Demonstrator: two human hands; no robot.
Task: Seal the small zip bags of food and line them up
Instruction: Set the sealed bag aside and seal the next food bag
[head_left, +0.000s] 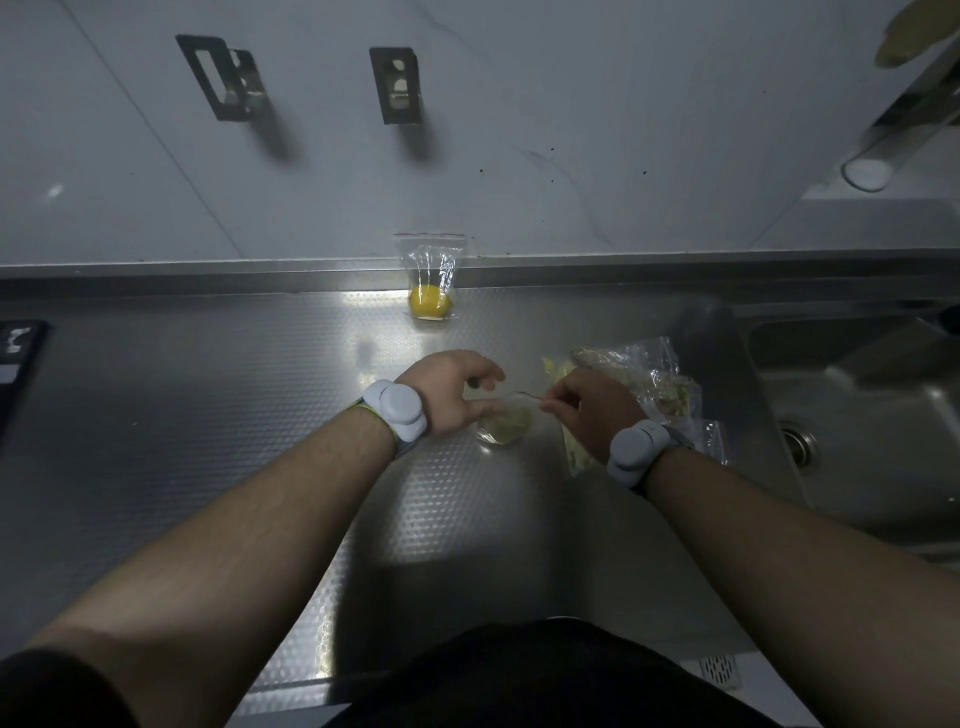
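Both sets of fingers are pinched on the top edge of one small clear zip bag (503, 423): the left hand (457, 392) curls its fingers (480, 406) round the left end of the mouth, thumb above, and the right hand (589, 410) nips the right end between thumb and fingers (553, 401). The bag's mouth runs left to right between the two hands, its rounded belly hangs toward the person just over the bench (208, 395), and something pale green lies inside; whether the strip is pressed closed I cannot tell. Each wrist wears a grey band with a smooth rounded pod. Just beyond the right hand lies a crumpled clear bag of greens (649, 376), glossy and wrinkled, and a flat pale bag (574, 457) shows partly under the right wrist. Well apart, at the back, a bag with a yellow piece (430, 283) stands upright against the wall (571, 130), long axis vertical, red strip at the top, the yellow lump at its foot. The bench is stainless steel embossed with fine dimples, bright under a patch of light and dim elsewhere. A steel sink (883, 415) with a drain opens on the right. The wall is pale smooth panelling bearing two dark metal brackets (395, 85).
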